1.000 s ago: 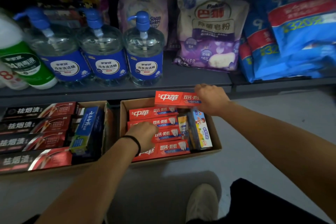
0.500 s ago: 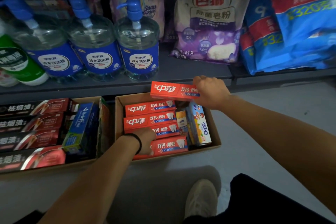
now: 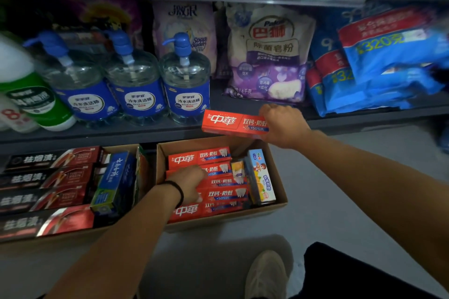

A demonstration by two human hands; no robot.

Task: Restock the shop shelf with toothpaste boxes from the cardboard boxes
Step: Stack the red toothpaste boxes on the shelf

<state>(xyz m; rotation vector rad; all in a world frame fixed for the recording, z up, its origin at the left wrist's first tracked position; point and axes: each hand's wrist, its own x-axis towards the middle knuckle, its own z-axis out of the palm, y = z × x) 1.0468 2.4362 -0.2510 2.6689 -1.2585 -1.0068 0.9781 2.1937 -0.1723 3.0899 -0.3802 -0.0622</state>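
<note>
the red box (image 3: 234,122) held at centre frame reads "中華", then "双钙·防蛀" and "+50%". the red boxes (image 3: 199,158) in the carton below it carry the same "中華", "双钙·防蛀", "+50%". the dark boxes (image 3: 52,159) at lower left read "祛烟渍". the pump bottles (image 3: 185,80) at left of centre have blue labels reading "冷水洗洁精". the white and purple bag (image 3: 269,53) at upper centre reads "巴狮" and "除菌皂粉", with "1.8千克" near its bottom. the pale bag (image 3: 187,29) to its left shows "soap powder". the blue packs (image 3: 388,56) at upper right show "320克". other print is too blurred to read.
</note>
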